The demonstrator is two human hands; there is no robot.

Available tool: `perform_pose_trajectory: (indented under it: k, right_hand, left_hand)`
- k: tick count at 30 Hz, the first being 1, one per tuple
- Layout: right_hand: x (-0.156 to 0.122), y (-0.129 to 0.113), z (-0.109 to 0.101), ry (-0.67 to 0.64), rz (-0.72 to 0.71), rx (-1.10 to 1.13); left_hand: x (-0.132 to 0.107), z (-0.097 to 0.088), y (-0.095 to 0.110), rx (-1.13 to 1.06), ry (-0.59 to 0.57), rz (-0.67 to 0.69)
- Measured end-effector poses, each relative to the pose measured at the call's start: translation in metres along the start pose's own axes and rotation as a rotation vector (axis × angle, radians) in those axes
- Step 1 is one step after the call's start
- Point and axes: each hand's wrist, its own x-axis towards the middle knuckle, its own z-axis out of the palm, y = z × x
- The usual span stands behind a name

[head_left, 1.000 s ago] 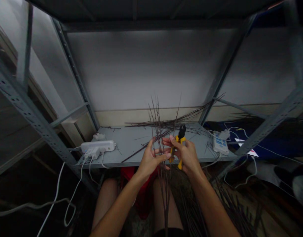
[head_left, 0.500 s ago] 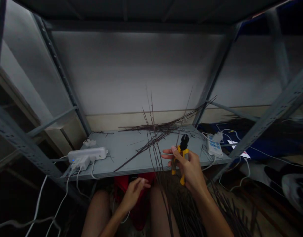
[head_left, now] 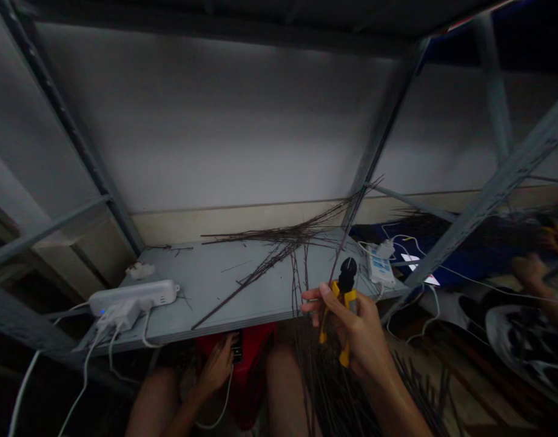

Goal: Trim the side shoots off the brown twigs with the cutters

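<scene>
My right hand [head_left: 356, 325] grips yellow-handled wire cutters [head_left: 343, 309] with a black head, which points up in front of the shelf edge. A thin dark twig [head_left: 345, 249] rises close behind the cutter head. My left hand [head_left: 218, 364] hangs low between my knees beside a small black device [head_left: 236, 349] on a red object, with a white cable below it. Whether that hand holds the device is hard to see. Loose dark twigs [head_left: 279, 238] lie on the grey metal shelf [head_left: 206, 273], and more twigs [head_left: 329, 382] stand below my right hand.
A white power strip [head_left: 133, 297] with plugged-in adapters sits at the shelf's left front, and its cables drop over the edge. A second white power strip [head_left: 379, 267] lies to the right. Steel uprights frame the shelf. A co-worker's blurred hand [head_left: 529, 273] shows at far right.
My left hand has dropped from the twigs down to my lap. My right hand and the cutters sit slightly lower, and the whole view has swung, shifting the shelf left.
</scene>
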Motion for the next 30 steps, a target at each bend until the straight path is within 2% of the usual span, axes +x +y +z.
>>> perform_pose_trajectory:
  k: [3, 6, 10, 13, 16, 19, 22, 24, 26, 28, 30]
  right_hand:
    - [-0.001, -0.003, 0.0, 0.004, 0.015, 0.018]
    - [-0.002, -0.004, -0.002, -0.006, 0.006, 0.0]
    - [-0.002, -0.005, -0.003, -0.014, -0.014, -0.045]
    - [0.0, -0.006, 0.0, -0.023, -0.055, -0.048]
    - [0.001, -0.01, 0.006, -0.055, -0.099, -0.03]
    - [0.002, -0.014, 0.015, -0.111, -0.113, -0.019]
    - [0.001, -0.015, 0.024, -0.155, -0.12, 0.007]
    - [-0.001, -0.014, 0.028, -0.165, -0.131, 0.03]
    - [-0.004, -0.014, 0.029, -0.18, -0.14, 0.036]
    - [-0.008, -0.014, 0.028, -0.196, -0.147, 0.015]
    - [-0.011, -0.015, 0.026, -0.198, -0.159, -0.015]
  left_hand:
    - [0.01, 0.0, -0.004, 0.087, -0.058, -0.039]
    - [0.021, -0.006, -0.001, 0.14, -0.06, -0.124]
    - [0.031, -0.018, 0.011, 0.113, 0.001, -0.208]
    - [0.024, -0.021, 0.032, 0.008, 0.081, -0.216]
    - [-0.003, -0.009, 0.068, -0.145, 0.116, -0.168]
    - [-0.044, 0.013, 0.12, -0.351, 0.045, -0.11]
    - [-0.075, 0.023, 0.181, -0.999, -0.123, -0.256]
    - [-0.085, 0.016, 0.217, -1.349, -0.246, -0.297]
    - [-0.087, 0.0, 0.244, -1.52, -0.25, -0.277]
    - [-0.087, -0.017, 0.261, -1.515, -0.18, -0.212]
    - [-0.086, -0.031, 0.269, -1.444, -0.105, -0.135]
